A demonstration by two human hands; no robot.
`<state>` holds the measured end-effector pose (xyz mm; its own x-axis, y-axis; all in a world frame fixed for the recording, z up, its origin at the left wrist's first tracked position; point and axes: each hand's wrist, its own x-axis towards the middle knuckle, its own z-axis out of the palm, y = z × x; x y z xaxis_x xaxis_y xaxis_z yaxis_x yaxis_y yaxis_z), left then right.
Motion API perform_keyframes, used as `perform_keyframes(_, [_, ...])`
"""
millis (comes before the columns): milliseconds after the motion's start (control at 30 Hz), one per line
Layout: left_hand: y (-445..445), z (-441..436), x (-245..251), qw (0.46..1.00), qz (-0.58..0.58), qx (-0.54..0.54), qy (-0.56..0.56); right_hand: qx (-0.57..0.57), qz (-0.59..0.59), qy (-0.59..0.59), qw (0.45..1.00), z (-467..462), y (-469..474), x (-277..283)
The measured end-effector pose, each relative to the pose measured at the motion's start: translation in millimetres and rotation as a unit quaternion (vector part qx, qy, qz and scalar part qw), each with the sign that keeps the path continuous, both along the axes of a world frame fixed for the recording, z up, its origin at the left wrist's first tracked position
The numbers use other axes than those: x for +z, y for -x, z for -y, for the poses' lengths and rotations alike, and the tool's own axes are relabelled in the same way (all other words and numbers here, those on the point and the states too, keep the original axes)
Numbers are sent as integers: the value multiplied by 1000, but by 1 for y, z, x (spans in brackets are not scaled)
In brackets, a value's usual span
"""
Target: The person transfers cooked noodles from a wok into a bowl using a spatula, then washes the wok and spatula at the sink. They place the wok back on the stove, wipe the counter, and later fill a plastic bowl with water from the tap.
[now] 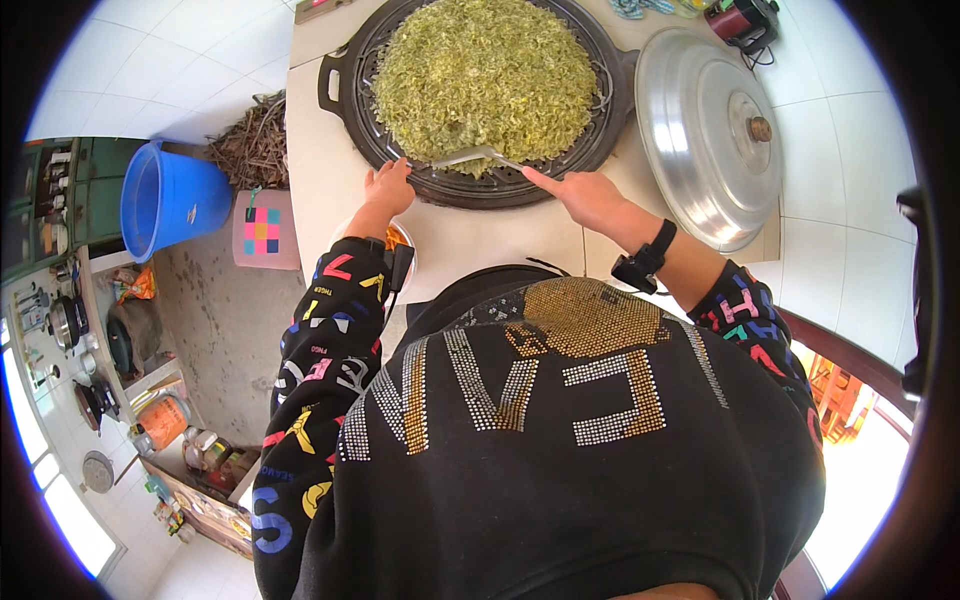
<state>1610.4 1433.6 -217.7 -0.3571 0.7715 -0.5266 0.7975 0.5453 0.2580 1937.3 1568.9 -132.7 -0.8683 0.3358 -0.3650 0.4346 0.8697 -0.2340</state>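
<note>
My right hand (592, 199) grips the handle of a metal spatula (469, 155), index finger stretched along it. The spatula's blade is at the near edge of a large mound of shredded green food (484, 75). That mound covers most of a perforated steamer rack (360, 82) in a wide, dark metal pan (487, 199) with side handles. At the pan's near left rim is my left hand (390, 189), its fingertips at the edge. Whether those fingers grip the rim is not clear. Below my left wrist, a bowl (409, 262) with something orange inside is partly covered by the sleeve.
A domed aluminium lid (697, 142) with a knob leans at the pan's right on the tiled counter (495, 240). A dark red appliance (739, 22) stands farther back. Left of the counter are a blue bucket (180, 195), a twig pile (255, 142) and a pink box-like seat (264, 229).
</note>
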Motion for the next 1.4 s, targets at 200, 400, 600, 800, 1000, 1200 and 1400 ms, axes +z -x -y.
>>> perform_keyframes(200, [-2,-1,1,1000,-9,-5,8,-60,37,32,997,-9,-26,10])
perform_keyframes(400, [-24,0,10,998,-21,-51,-9,-259,-135,206,934,-3,-56,23])
perform_keyframes(600, [-74,0,17,980,17,-196,23,-432,-71,371,819,8,-72,28])
perform_keyframes(800, [-96,3,13,976,-6,-215,-11,-493,-142,529,676,8,-48,9])
perform_keyframes(1000, [-95,1,13,975,-3,-221,-7,-468,-99,541,691,-10,-43,12])
perform_keyframes(1200, [-98,-1,15,974,-13,-224,-14,-416,-85,531,733,-22,-22,4])
perform_keyframes(1400, [-104,-5,10,977,-23,-213,19,-418,-116,576,693,-21,-10,-19])
